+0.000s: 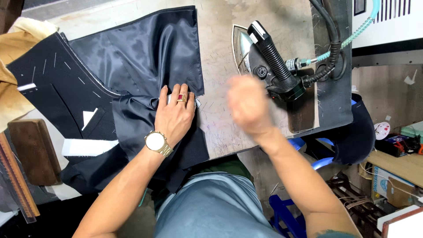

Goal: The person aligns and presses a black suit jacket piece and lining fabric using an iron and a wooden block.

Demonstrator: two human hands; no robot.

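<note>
Fabric, dark navy and glossy (150, 57), lies spread over the upper centre of the frame on the worn counter (216, 26), with its lower folds bunched at mid-frame. The left hand (174, 115) presses flat on those folds, fingers stretched out and close together, nothing clasped in its grip; it wears a red-stoned ring and a gold watch. The right hand (247, 105) hovers just right of centre, above the bare counter, between the cloth and the iron; it is blurred, so whether its grip is wide or closed I cannot tell. The steam iron (264, 59) rests just beyond it at upper right, black ribbed handle up, with a black cable and a pale green hose running to the top edge. At left a matte black garment piece (53, 88) with white tacking stitches adjoins the glossy cloth. A wooden block (33, 150) and a wooden ruler (15, 180) sit at lower left.
</note>
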